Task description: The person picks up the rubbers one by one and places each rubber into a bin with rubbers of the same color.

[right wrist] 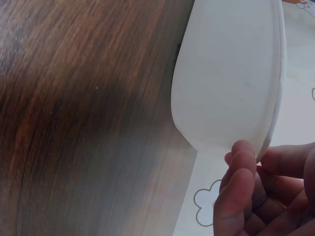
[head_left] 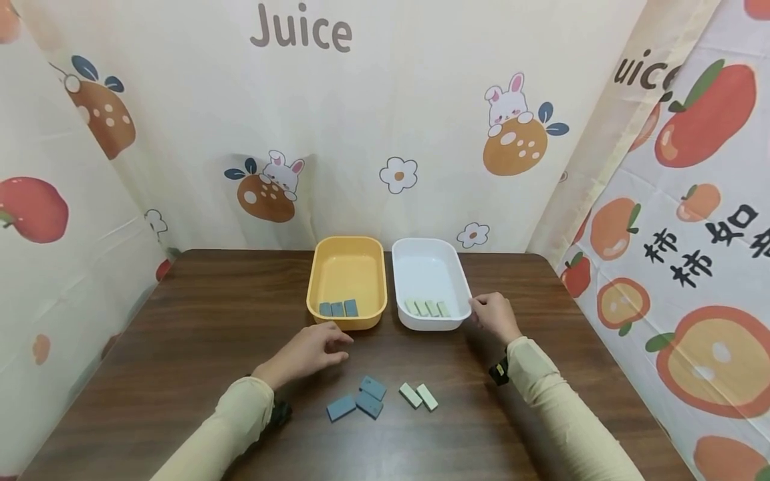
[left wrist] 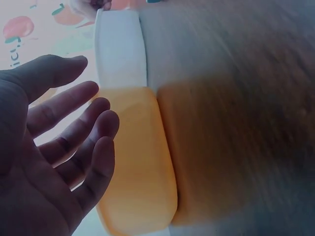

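Observation:
My left hand (head_left: pixel 305 354) hovers just in front of the yellow tray (head_left: pixel 369 319), its fingers loosely bent with nothing in them. In the left wrist view, the palm and spread fingers (left wrist: pixel 93 162) stand apart from that tray. At the white tray (head_left: pixel 430 324), my right hand (head_left: pixel 496 315) pinches the right side of the rim between thumb and fingers, as the right wrist view confirms. Three blue-grey blocks (head_left: pixel 338 308) lie inside the yellow tray. Several pale green blocks (head_left: pixel 428 308) lie in the white one.
Three more blue-grey blocks (head_left: pixel 369 405) lie on the brown table (head_left: pixel 240 307) nearer the viewer. Two pale green sticks (head_left: pixel 427 397) lie to their right. Behind the table hangs a printed curtain (head_left: pixel 361 120), with similar cloth at both sides.

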The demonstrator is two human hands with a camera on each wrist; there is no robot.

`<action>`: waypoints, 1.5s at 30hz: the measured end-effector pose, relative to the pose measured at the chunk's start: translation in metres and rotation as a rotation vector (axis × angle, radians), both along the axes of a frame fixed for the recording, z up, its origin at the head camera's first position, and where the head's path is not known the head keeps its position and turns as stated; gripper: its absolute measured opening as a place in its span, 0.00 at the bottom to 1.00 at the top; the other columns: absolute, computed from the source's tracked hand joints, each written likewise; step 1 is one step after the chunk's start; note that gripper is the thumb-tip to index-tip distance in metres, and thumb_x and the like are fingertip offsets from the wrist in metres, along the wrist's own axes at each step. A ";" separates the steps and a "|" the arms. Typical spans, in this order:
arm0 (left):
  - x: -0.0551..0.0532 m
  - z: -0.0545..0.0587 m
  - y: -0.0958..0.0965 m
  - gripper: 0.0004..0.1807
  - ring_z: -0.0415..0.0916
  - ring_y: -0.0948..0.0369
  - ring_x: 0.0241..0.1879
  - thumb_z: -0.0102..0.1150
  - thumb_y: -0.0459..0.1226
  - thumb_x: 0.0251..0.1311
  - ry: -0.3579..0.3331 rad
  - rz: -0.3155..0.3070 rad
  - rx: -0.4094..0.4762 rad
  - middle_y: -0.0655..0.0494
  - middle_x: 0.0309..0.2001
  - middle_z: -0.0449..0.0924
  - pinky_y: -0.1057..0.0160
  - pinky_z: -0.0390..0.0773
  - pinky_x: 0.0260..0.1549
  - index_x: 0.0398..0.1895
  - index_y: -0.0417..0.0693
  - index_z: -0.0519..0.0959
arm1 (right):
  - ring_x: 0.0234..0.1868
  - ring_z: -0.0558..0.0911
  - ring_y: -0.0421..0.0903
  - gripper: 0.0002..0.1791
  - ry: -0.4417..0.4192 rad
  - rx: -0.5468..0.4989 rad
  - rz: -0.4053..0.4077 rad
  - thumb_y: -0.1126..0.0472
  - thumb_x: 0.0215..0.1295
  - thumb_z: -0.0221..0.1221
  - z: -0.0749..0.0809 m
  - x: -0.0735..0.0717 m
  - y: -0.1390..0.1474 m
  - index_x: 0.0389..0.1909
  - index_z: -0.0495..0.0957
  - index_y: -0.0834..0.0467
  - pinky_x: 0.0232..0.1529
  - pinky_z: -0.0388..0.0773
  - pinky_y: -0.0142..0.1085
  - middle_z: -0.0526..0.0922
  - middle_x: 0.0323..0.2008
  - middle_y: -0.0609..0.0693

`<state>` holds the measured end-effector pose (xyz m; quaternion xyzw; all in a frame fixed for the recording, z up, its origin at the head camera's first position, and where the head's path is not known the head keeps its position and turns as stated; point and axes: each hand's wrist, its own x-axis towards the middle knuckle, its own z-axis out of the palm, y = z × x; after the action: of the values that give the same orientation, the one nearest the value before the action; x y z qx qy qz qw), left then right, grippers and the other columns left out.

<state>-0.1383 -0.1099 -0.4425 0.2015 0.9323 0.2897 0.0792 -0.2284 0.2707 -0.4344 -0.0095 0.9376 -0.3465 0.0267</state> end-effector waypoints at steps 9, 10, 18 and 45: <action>0.005 -0.003 0.002 0.14 0.75 0.62 0.38 0.65 0.40 0.59 -0.027 -0.079 -0.012 0.60 0.41 0.79 0.64 0.76 0.36 0.49 0.49 0.84 | 0.16 0.73 0.43 0.23 0.000 -0.004 -0.002 0.58 0.73 0.49 0.002 0.000 0.000 0.18 0.76 0.63 0.20 0.70 0.35 0.74 0.13 0.48; 0.005 -0.003 0.002 0.14 0.75 0.62 0.38 0.65 0.41 0.59 -0.031 -0.082 -0.016 0.61 0.41 0.79 0.64 0.76 0.36 0.49 0.50 0.84 | 0.16 0.73 0.43 0.22 0.003 -0.002 0.002 0.58 0.73 0.49 0.003 0.000 0.000 0.19 0.77 0.64 0.20 0.70 0.35 0.74 0.14 0.48; 0.010 -0.008 0.006 0.14 0.76 0.65 0.39 0.66 0.41 0.58 -0.078 -0.136 -0.043 0.63 0.41 0.79 0.63 0.79 0.39 0.48 0.52 0.84 | 0.18 0.74 0.42 0.21 -0.010 0.019 0.001 0.58 0.73 0.49 0.002 0.002 0.000 0.21 0.78 0.64 0.21 0.70 0.34 0.75 0.14 0.47; 0.027 -0.003 0.011 0.11 0.71 0.72 0.33 0.71 0.42 0.50 -0.181 -0.273 -0.093 0.68 0.35 0.75 0.70 0.75 0.35 0.38 0.56 0.85 | 0.19 0.74 0.43 0.21 -0.025 0.023 0.017 0.58 0.73 0.48 0.004 0.002 0.001 0.22 0.77 0.63 0.22 0.69 0.35 0.75 0.15 0.47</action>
<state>-0.1112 -0.0988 -0.4455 0.2953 0.8978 0.2496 0.2109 -0.2263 0.2717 -0.4307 -0.0131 0.9410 -0.3356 0.0413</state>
